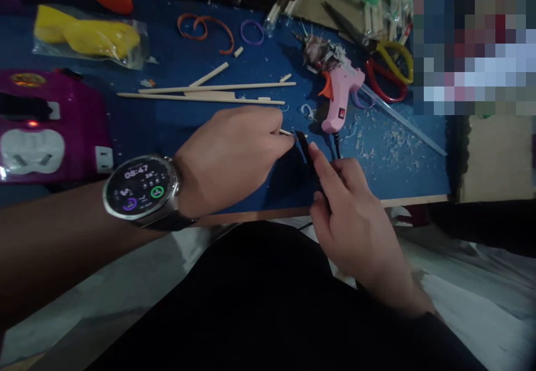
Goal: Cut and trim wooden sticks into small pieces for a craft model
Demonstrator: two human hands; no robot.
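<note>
Presently, the left hand (234, 150) is gripping a thin pale stick (286, 132) between closed fingertips, just above the near part of the blue tabletop (154, 128). The right hand (355, 209) is grasping a black tool (305, 146), with the index finger extending along it; the tip of the tool is pointing away from the body and sitting close beside the exposed end of the stick. Whether the two are touching cannot be determined. A round-faced watch (141, 186) is encircling the left wrist. Beyond the left hand, two long sticks (251, 86) are lying nearly parallel across the surface, and a flat wooden piece (211, 95) is resting between them. A pink glue gun (338, 94) is lying beyond the right hand, its nozzle pointing toward the far left. A translucent glue stick (404, 118) is extending rightward from its rear area, near scissors (386, 77) with red and yellow handles. White shavings (402, 143) are littering the surface beside the glue stick.
</note>
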